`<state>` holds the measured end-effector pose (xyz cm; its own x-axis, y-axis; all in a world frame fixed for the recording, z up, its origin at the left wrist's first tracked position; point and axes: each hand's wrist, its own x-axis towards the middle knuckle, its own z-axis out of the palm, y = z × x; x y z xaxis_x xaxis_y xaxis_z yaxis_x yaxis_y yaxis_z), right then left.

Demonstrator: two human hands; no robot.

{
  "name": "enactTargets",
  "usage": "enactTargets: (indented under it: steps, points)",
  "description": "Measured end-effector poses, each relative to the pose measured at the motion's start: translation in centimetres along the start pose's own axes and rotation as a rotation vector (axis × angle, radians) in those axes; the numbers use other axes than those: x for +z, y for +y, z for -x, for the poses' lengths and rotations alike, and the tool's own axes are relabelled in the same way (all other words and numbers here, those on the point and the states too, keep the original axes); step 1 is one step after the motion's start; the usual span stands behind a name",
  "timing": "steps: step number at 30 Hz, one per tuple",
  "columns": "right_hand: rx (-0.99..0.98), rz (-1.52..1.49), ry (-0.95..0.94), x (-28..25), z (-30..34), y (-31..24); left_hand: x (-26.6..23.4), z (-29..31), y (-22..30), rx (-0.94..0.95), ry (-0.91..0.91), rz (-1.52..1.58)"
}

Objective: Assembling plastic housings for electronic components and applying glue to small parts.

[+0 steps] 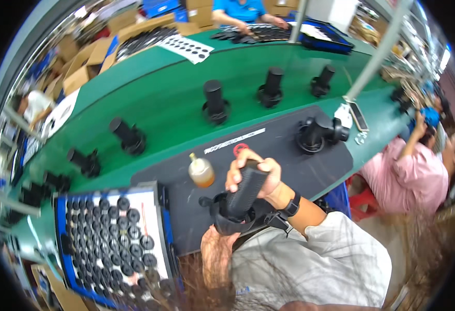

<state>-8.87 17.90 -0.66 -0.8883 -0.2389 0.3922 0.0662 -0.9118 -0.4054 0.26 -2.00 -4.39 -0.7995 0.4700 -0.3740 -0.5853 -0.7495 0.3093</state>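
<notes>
My right hand (269, 179) is wrapped round the top of a black textured cylinder (246, 191). The cylinder leans upright in a wide black ring-shaped base (232, 222). My left hand (218, 246) supports that base from below, its fingers mostly hidden under it. A small clear bottle (202, 171) of amber liquid, with a pale nozzle, stands on the dark mat (183, 205) just beyond. Farther right on the mat rests a similar black assembly (313, 136), with a round black part beside it.
Several more black cylinder assemblies (216, 101) stand in a row along the green conveyor (170, 98). At the left lies a blue-edged tray (157, 217) of round black parts. A metal post (375, 57) and a phone (358, 115) are at the right. Co-workers sit across and to the right.
</notes>
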Motion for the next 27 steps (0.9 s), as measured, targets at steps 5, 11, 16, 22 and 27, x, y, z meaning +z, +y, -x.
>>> enactTargets:
  steps: [5,11,16,22,27]
  points:
    - [-0.283,0.416,0.137,3.8,2.4,-6.6,0.3,-0.9,-0.3,-0.076,-0.125,-0.183]
    - [-0.031,0.929,0.251,0.2,4.5,-6.0,-0.2,-0.7,0.7,0.026,-0.150,-0.473]
    - [-0.420,1.403,0.119,5.0,2.2,-16.9,-1.2,2.9,2.0,0.244,-0.123,-0.702]
    - [-0.639,1.627,0.592,-1.1,-4.0,-35.9,-0.3,3.9,2.3,0.239,-0.218,-0.602]
    - [-0.349,1.651,0.836,-14.5,-5.9,-38.2,3.7,3.6,1.6,0.422,0.032,-1.098]
